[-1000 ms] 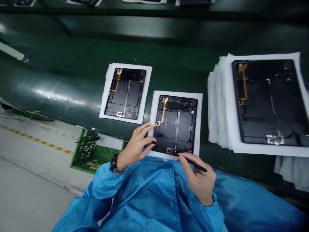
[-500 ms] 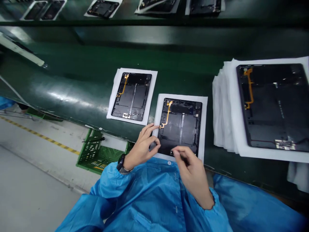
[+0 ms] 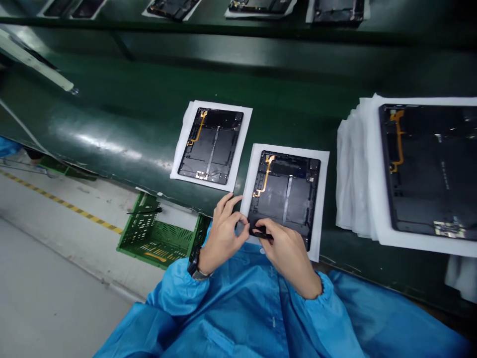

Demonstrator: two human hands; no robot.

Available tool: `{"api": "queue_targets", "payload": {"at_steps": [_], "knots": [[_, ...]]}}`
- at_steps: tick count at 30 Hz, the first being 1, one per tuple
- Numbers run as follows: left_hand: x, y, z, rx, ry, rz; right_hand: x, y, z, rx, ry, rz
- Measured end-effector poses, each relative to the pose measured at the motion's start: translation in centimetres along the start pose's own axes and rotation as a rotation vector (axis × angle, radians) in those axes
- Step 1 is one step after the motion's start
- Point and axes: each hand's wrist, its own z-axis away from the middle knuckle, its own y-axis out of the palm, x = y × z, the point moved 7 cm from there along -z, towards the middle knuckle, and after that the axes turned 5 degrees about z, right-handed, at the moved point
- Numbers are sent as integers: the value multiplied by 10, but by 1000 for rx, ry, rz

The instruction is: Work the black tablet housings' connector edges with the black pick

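Note:
An opened black tablet back (image 3: pixel 286 195) with an orange flex cable lies on a white foam sheet (image 3: pixel 322 199) on the green conveyor belt, right in front of me. My left hand (image 3: pixel 223 233) rests at the tablet's near left corner, thumb and fingers pinched against its edge. My right hand (image 3: pixel 286 253) is closed on a thin black tool (image 3: pixel 261 233), whose tip sits at the tablet's near edge beside my left thumb. Both sleeves are blue.
A second tablet back on foam (image 3: pixel 212 145) lies further out on the belt (image 3: pixel 112 109). A stack of foam sheets with a larger tablet back (image 3: pixel 428 169) stands at the right. A green crate (image 3: pixel 156 233) sits on the floor at the left. More units lie on the far line.
My right hand has turned the black tool and brought it leftward to the tablet's near left edge, close to my left thumb. My left hand has curled tighter at the corner. The view has shifted.

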Motion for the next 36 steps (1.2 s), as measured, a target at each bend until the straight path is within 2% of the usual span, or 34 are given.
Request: {"api": "queue_targets", "payload": {"at_steps": [7, 13, 21, 28, 36], "knots": [[2, -1, 4, -6, -16, -41, 8, 3, -13, 59, 91, -27], [8, -4, 4, 78, -8, -13, 5, 2, -24, 163, 135, -27], [15, -5, -2, 57, 17, 38, 12, 0, -28, 249, 40, -26], [18, -2, 0, 58, 21, 56, 10, 4, -26, 241, 44, 20], [18, -4, 3, 93, 30, 74, 11, 5, -21, 176, 85, -43]]}}
